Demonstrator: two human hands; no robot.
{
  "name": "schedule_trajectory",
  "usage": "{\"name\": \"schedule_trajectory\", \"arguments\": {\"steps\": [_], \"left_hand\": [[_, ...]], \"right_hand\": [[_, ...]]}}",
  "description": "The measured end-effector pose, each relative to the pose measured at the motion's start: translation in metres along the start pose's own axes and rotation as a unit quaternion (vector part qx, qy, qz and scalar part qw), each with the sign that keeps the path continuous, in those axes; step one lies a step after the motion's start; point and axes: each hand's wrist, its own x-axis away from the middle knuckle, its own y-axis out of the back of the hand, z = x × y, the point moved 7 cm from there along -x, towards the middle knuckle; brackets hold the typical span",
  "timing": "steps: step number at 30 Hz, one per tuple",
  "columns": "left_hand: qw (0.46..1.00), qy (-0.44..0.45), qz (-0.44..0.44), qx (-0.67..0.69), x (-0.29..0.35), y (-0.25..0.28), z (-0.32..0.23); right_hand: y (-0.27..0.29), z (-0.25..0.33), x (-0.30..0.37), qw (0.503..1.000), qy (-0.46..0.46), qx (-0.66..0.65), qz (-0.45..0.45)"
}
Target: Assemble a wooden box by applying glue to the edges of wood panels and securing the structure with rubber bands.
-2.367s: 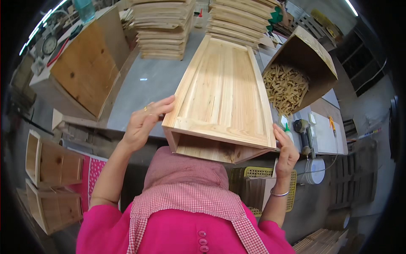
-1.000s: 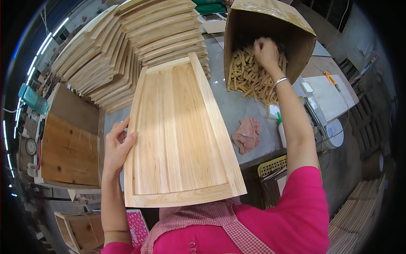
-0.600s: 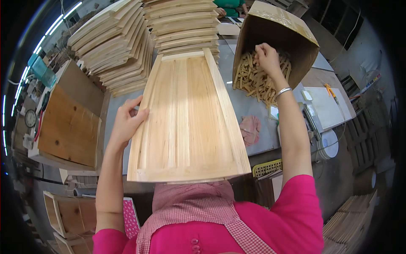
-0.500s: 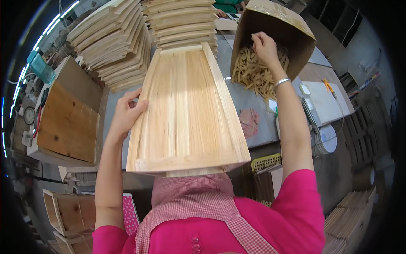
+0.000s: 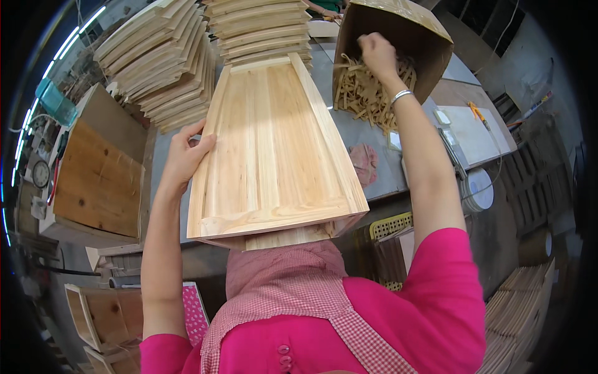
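Pale wood forms the box [image 5: 274, 143], which lies directly ahead of the apron [image 5: 280, 293], panelled face up and open end toward the body. Its near end projects past the front edge of the table [image 5: 391, 174]; the support beneath is hidden. The left hand [image 5: 187, 151] pinches the left edge, thumb on the upper face, fingers against the side. The right hand [image 5: 379, 55] is at the mouth of the carton [image 5: 398, 12], above the tan strips [image 5: 364, 93]. Its fingers are curled inward; blur prevents telling whether they pinch a strip.

Recommended handling:
1. Hold the box with steady, moderate pressure. With one side gripped, the free right side is likely to swing if the near end is loaded.
2. Draw strips out singly, by one end. The pile is tangled, and a quick pull would probably drag neighbours along.
3. Lift clear of the carton wall before turning the wrist, so the bracelet [image 5: 402, 95] does not catch.
4. Avoid sweeping the forearm across the cloth [image 5: 363, 163].
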Motion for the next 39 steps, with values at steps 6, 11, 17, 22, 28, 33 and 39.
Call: {"name": "schedule_trajectory", "arguments": {"steps": [6,11,17,22,28,33,39], "left_hand": [[0.999,-0.026,-0.014,-0.039,-0.007,0.005,0.006],[1.0,0.024,0.005,-0.001,-0.005,0.002,0.005],[0.999,0.031,0.011,0.01,-0.007,0.0,0.007],[1.0,0.029,0.003,-0.001,-0.002,-0.003,-0.003],[1.0,0.025,0.0,-0.01,-0.005,0.003,0.001],[0.999,0.025,-0.006,0.029,-0.004,-0.003,-0.001],[1.0,0.016,-0.012,-0.005,0.0,0.001,-0.003]], "right_hand": [[-0.004,-0.031,0.005,0.998,-0.051,0.028,-0.004],[-0.026,-0.061,0.005,0.991,0.049,0.082,0.088],[-0.065,-0.072,0.024,0.906,0.164,0.161,0.355],[0.007,-0.063,-0.007,0.997,-0.016,-0.035,-0.061],[0.002,-0.058,-0.003,0.999,0.001,-0.007,-0.043],[-0.053,-0.066,0.044,0.88,0.136,0.216,0.401],[-0.005,-0.045,0.036,0.994,0.015,0.061,0.094]]}}
